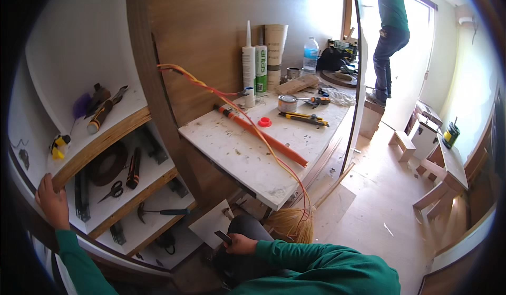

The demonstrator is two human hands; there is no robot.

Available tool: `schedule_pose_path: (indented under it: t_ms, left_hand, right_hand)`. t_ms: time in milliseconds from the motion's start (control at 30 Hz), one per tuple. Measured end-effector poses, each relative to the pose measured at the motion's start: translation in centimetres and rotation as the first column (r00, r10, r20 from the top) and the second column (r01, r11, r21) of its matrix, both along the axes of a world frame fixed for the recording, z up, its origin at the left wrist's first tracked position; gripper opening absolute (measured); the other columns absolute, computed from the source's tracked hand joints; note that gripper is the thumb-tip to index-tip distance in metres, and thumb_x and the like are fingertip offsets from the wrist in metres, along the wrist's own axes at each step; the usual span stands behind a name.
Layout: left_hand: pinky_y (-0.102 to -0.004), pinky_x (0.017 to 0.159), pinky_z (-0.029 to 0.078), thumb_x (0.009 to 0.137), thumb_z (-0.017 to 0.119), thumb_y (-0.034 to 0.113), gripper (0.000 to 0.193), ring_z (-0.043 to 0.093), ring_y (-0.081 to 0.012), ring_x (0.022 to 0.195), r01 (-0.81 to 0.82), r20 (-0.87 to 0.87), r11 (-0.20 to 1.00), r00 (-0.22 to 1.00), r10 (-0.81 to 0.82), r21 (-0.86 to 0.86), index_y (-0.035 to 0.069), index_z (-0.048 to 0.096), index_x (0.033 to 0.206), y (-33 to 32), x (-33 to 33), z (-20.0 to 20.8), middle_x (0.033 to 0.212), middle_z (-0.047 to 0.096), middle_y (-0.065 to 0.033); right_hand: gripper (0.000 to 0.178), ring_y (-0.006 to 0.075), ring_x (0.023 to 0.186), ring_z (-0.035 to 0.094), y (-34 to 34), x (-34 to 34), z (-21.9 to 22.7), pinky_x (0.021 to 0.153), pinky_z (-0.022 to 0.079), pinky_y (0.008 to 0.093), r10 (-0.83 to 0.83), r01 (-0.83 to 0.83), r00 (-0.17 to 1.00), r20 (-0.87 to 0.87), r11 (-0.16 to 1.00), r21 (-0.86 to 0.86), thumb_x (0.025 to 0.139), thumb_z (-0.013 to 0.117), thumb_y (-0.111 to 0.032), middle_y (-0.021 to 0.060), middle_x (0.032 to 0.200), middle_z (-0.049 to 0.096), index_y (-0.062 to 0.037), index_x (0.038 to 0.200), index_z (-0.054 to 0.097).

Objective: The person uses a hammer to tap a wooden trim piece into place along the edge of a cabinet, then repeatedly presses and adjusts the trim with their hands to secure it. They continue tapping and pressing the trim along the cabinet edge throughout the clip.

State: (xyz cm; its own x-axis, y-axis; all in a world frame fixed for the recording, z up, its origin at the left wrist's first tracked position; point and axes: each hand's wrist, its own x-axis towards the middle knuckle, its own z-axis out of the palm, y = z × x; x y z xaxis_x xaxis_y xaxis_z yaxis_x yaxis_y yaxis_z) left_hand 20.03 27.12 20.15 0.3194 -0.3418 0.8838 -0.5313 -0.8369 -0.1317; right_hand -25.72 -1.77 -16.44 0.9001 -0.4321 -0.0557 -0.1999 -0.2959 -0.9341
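At the near end of the wood-edged shelf [108, 142], the person's left hand [52, 205] rests by the rim; I cannot tell whether it grips. Just above that hand sits a yellow-and-black tool [60, 146]; to its right, on lower shelves, lie black scissors [112, 191] and a claw hammer [163, 211]. Low over the lap, the right hand [242, 244] is closed on a small dark flat strip [223, 236], which juts out to its left. A straw broom [292, 224] stands right of that hand, and beyond it the white table [226, 147] carries an orange bar [269, 139].
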Motion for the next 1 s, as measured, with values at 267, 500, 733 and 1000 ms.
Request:
schedule_pose_path:
  t_ms: [267, 500, 733, 1000]
  left_hand:
    - [-0.0516, 0.120, 0.033, 0.079, 0.077, -0.002, 0.069, 0.053, -0.0323, 0.134, -0.013, -0.049, 1.000, 0.999, 0.012, -0.027, 0.011, 0.052, 0.142, -0.6, 0.0, -0.6, 0.143, 0.056, -0.0119]
    - [-0.0521, 0.121, 0.032, 0.078, 0.078, -0.003, 0.070, 0.052, -0.0326, 0.135, -0.015, -0.055, 0.999, 0.998, 0.013, -0.043, 0.012, 0.052, 0.142, -0.7, -0.2, -0.7, 0.144, 0.056, -0.0111]
    - [-0.0517, 0.121, 0.032, 0.078, 0.077, -0.003, 0.071, 0.052, -0.0323, 0.135, -0.016, -0.068, 0.999, 0.998, 0.013, -0.044, 0.012, 0.052, 0.143, -0.8, -0.3, -0.6, 0.144, 0.056, -0.0113]
    - [-0.0517, 0.121, 0.032, 0.078, 0.077, -0.003, 0.070, 0.052, -0.0328, 0.135, 0.013, -0.038, 0.998, 0.999, -0.015, -0.058, 0.012, 0.052, 0.143, -0.7, 0.0, -0.8, 0.143, 0.057, -0.0116]
  right_hand:
    - [0.021, 0.0127, 0.071, 0.062, -1.5, -0.9, -1.6, 0.064, 0.051, 0.0321, 0.021, -0.014, 1.000, -0.010, 0.891, 0.453, 0.087, 0.069, -0.013, 0.0016, 0.079, 0.060, -0.0098, 0.105, 0.057]
    - [0.024, 0.0140, 0.068, 0.063, -1.9, -1.3, -1.8, 0.063, 0.052, 0.0302, 0.072, -0.092, 0.996, 0.057, 0.836, 0.541, 0.089, 0.069, -0.013, 0.0020, 0.078, 0.060, -0.0088, 0.109, 0.056]
    - [0.023, 0.0135, 0.069, 0.064, -1.8, -1.0, -2.1, 0.064, 0.053, 0.0308, 0.064, -0.079, 0.997, 0.046, 0.816, 0.572, 0.091, 0.070, -0.013, 0.0025, 0.083, 0.062, -0.0086, 0.109, 0.056]
    - [0.023, 0.0133, 0.070, 0.064, -1.8, -0.9, -2.2, 0.065, 0.054, 0.0304, 0.070, -0.083, 0.997, 0.045, 0.817, 0.571, 0.092, 0.072, -0.016, 0.0016, 0.086, 0.061, -0.0087, 0.108, 0.056]
